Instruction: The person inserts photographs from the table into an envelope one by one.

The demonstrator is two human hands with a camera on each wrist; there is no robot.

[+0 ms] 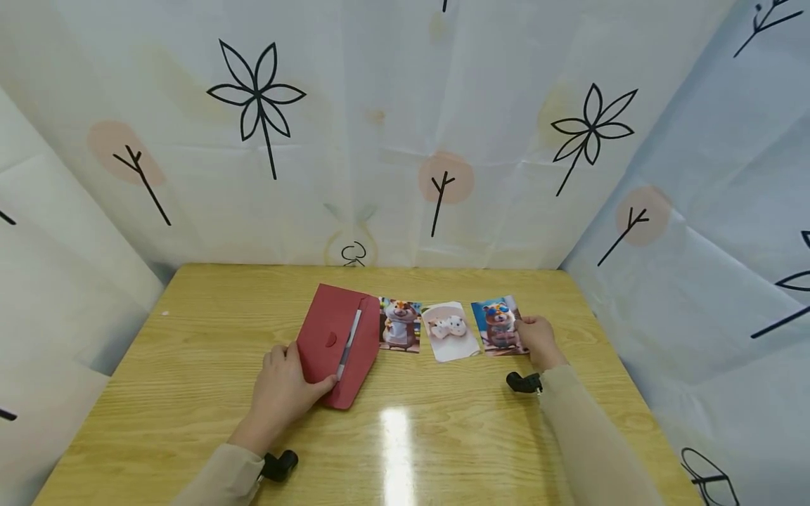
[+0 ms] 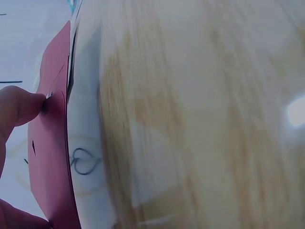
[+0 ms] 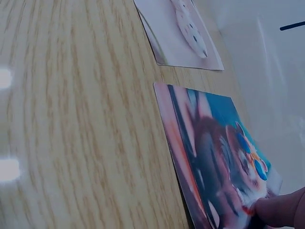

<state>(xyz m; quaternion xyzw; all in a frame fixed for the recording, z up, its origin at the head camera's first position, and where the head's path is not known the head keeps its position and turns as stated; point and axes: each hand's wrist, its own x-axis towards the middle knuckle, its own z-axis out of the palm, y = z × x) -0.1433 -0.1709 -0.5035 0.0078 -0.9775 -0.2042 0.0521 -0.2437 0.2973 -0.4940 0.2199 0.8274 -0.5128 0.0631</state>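
My left hand (image 1: 285,385) grips a red envelope (image 1: 325,320) by its left and lower edges, thumb across the front. Something whitish shows in the slit beneath the envelope's flap. In the left wrist view the envelope (image 2: 55,138) is tilted up from the table. My right hand (image 1: 538,339) pinches the right edge of a picture card (image 1: 496,325) of a bear-like animal in blue goggles. The thumb (image 3: 281,210) lies over the picture in the right wrist view; the fingers beneath are hidden.
Left of that card lie a white-bordered card (image 1: 451,330) with two pale figures and an animal card (image 1: 400,334) in an apron, partly beside the envelope's edge. The wooden table (image 1: 443,436) meets patterned cloth walls (image 1: 392,176) at the back and sides.
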